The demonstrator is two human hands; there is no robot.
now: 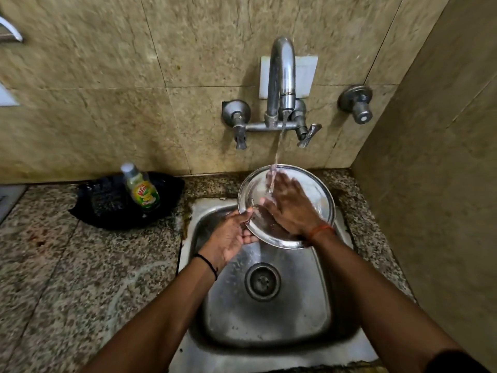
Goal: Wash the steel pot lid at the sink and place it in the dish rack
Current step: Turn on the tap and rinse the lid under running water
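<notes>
Bare forearms reaching over a dented stainless sink [317,305], round drain at its centre, basin holding only water. Above its far edge, tilted steel pot lid [320,192], round and shiny, under the tap [281,76] stream: left hand [231,235] fingers gripping its rim, right hand [291,208] spread flat on it. Left, on the speckled granite surface [80,278], black tray [107,203] holding a green dish-soap bottle [142,192].

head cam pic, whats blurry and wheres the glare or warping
Head view: the dish soap bottle and left wall edge are motion-smeared; the steel pot lid and sink throw soft highlights, no blown-out glare; wide-angle warping bows the wall tiles and counter edges; the corners fall dim, and both hands are fairly sharp.
</notes>
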